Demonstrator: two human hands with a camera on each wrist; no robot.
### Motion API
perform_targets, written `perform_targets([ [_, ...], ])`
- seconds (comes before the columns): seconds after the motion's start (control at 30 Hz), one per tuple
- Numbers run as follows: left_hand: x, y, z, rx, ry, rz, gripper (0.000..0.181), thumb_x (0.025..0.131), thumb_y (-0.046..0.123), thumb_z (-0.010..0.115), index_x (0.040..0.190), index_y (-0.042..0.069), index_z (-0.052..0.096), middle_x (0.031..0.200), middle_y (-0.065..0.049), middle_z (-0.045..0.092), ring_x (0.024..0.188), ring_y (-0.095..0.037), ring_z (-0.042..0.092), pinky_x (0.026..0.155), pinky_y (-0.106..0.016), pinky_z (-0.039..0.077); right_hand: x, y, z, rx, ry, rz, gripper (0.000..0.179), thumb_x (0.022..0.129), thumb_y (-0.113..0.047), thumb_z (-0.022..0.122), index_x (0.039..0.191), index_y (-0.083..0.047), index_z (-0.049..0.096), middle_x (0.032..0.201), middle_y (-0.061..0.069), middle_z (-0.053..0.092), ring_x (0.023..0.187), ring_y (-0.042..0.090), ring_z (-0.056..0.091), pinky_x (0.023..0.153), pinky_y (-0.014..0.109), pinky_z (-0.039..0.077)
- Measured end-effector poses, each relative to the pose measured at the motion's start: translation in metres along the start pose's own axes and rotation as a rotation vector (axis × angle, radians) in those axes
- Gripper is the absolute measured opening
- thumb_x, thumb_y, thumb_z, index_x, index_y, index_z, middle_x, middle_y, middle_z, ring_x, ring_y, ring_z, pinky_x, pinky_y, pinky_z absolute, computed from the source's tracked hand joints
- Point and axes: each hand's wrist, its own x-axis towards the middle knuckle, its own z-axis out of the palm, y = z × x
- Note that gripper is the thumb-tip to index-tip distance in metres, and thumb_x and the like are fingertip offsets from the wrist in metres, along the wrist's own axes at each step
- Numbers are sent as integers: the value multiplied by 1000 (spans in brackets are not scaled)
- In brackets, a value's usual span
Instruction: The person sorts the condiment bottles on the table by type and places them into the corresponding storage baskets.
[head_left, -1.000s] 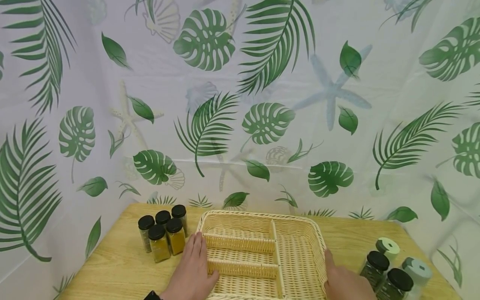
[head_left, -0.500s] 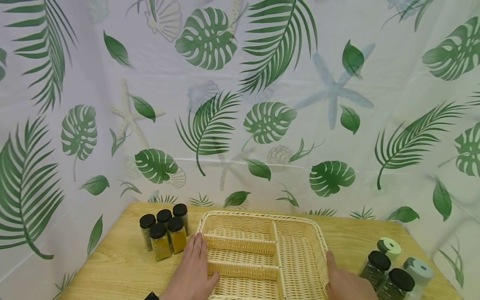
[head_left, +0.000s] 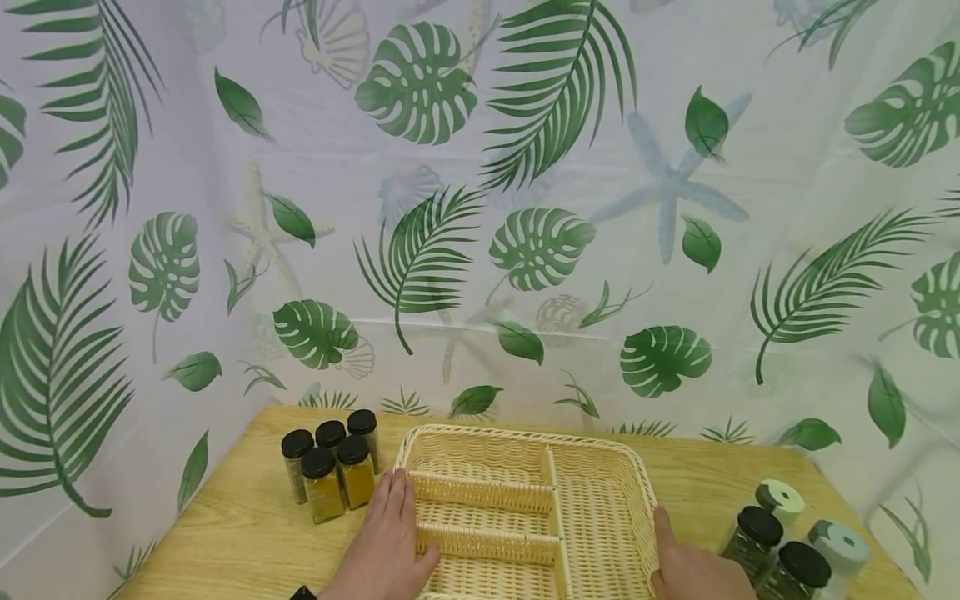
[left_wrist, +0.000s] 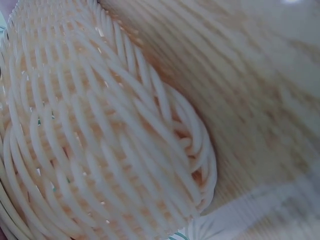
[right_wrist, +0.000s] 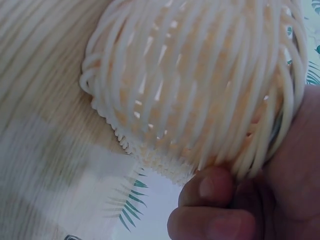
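Wicker basket lies flat on wooden surface, back rim near back edge; three short compartments at left, one long at right. Left hand rests along basket's left rim, grip loose: fingers straight, thumb spread inward. Right hand at basket's right rim, grip closed: fingers curled against wicker, holding it. Five black-lidded jars cluster near surface's back left corner, beside basket. Two black-lidded jars, two pale-lidded containers near surface's right edge. Leaf-print cloth behind.
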Motion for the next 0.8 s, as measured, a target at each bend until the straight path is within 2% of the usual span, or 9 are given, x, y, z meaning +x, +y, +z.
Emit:
perform_targets([
  [0.23,-3,0,0,-12,4,-9,83,98,44,56,152,-13,29,162,-33,14,153,-48,9,119,-60,18,-3,-2,1,-7,-9,3,69,92,-8,61,150,12,28,48,-4,38,45,8,15,48,28,14],
  [0.57,-6,1,2,30,27,-7,83,97,45,56,150,-14,32,161,-33,19,152,-48,13,119,-59,21,-10,-2,1,-3,-17,5,70,93,-11,63,149,12,28,48,-4,39,45,8,17,48,29,15],
  [0.8,-7,2,1,4,20,-15,85,97,47,56,150,-14,32,161,-33,18,152,-48,12,119,-59,22,-11,0,2,28,-49,10,75,93,-16,66,149,13,26,49,-3,44,42,8,21,47,28,16],
])
